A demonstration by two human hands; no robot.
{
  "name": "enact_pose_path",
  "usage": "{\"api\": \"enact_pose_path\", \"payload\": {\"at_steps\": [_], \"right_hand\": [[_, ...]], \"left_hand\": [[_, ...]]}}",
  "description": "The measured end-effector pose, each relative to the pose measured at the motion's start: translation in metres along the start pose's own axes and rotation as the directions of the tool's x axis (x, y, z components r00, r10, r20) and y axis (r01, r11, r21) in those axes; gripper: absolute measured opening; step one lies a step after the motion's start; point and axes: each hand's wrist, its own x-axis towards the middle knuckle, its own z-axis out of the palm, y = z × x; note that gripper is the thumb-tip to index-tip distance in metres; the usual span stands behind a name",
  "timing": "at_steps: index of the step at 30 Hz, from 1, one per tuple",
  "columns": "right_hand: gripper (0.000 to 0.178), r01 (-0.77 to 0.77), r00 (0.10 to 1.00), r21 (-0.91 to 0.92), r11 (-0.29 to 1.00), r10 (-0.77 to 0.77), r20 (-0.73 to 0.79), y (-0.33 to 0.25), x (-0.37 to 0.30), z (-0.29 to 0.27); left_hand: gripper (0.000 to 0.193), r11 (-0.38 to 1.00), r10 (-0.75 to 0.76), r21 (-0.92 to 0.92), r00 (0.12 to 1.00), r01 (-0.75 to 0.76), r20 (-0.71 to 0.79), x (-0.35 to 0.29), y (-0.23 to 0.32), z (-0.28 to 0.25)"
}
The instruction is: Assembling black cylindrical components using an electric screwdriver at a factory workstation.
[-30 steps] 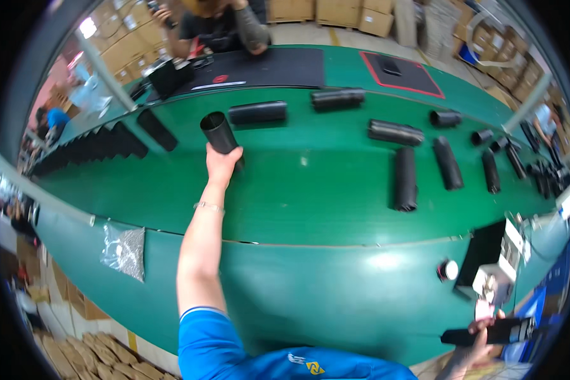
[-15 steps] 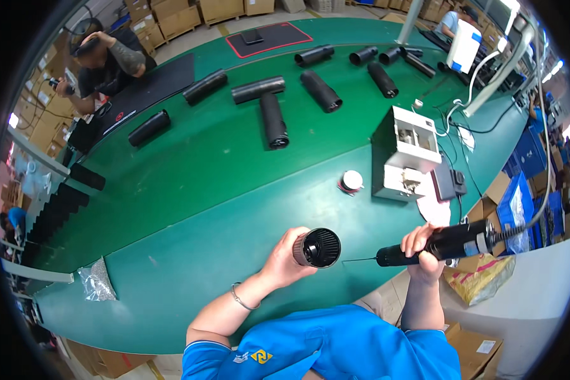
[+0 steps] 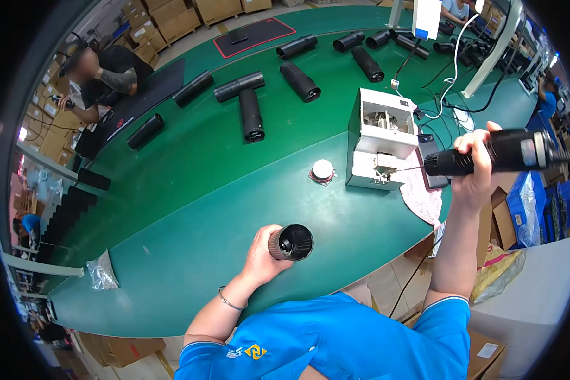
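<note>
My left hand [image 3: 263, 258] grips a black ribbed tube [image 3: 292, 242] with its open end facing up, above the near part of the green bench. Inside the tube a small round dark part shows. My right hand [image 3: 478, 164] is wrapped round a black electric screwdriver [image 3: 506, 153], held level. Its long thin bit points left and reaches the front opening of a metal screw feeder box [image 3: 382, 142]; whether the tip touches a screw is too small to tell. A round white-topped part [image 3: 323, 170] with reddish wires sits on the bench left of the feeder.
Several black tubes [image 3: 251, 115] lie across the far half of the green bench [image 3: 171, 247]. A bag of small parts [image 3: 101, 271] is at the left. A pink cloth [image 3: 421, 196] and cables lie beside the feeder. Another person [image 3: 101, 76] sits across the bench.
My right hand has moved the screwdriver up and away, to the right, bringing its bit from near the tube to the feeder. My left hand still holds the tube. The view has shifted slightly.
</note>
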Motion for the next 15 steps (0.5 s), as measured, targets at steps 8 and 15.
{"api": "enact_pose_path", "payload": {"at_steps": [8,15], "right_hand": [[0.036,-0.186,0.983,0.208,0.960,0.181,0.042,0.016,0.003,-0.016],[0.032,-0.229,0.967,0.588,0.775,0.113,0.228,-0.049,-0.053,-0.002]], "left_hand": [[0.061,0.999,0.051,0.006,0.996,-0.050,-0.079,0.000,-0.008,0.004],[0.061,0.984,0.177,0.020,0.971,-0.176,-0.160,-0.018,-0.032,0.005]]}}
